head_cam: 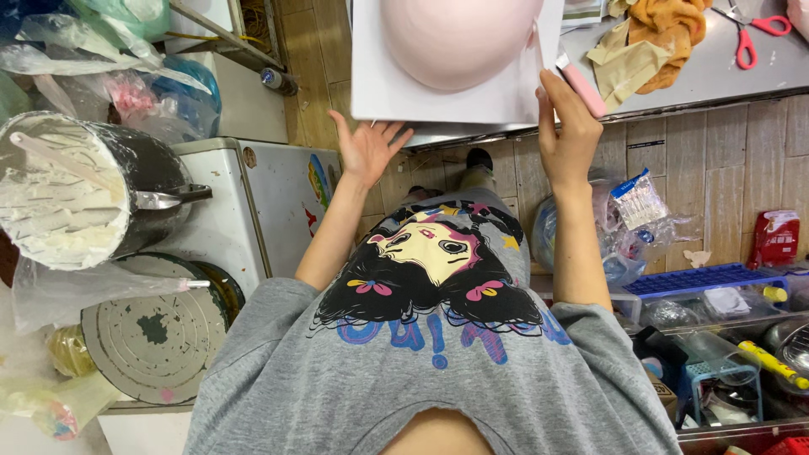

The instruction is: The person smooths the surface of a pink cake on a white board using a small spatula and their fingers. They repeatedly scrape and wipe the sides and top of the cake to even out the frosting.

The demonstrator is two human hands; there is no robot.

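A smooth pink dome-shaped cake sits on a white square board at the near edge of a steel table. My left hand is under the board's near left side, palm up, fingers spread against it. My right hand is at the board's near right corner and holds a pink scraper with a white tip, which rests beside the cake's right side.
Red-handled scissors and an orange cloth lie on the steel table. At left stand a large bowl of white cream, a round metal turntable and a white fridge. Crates of tools fill the right.
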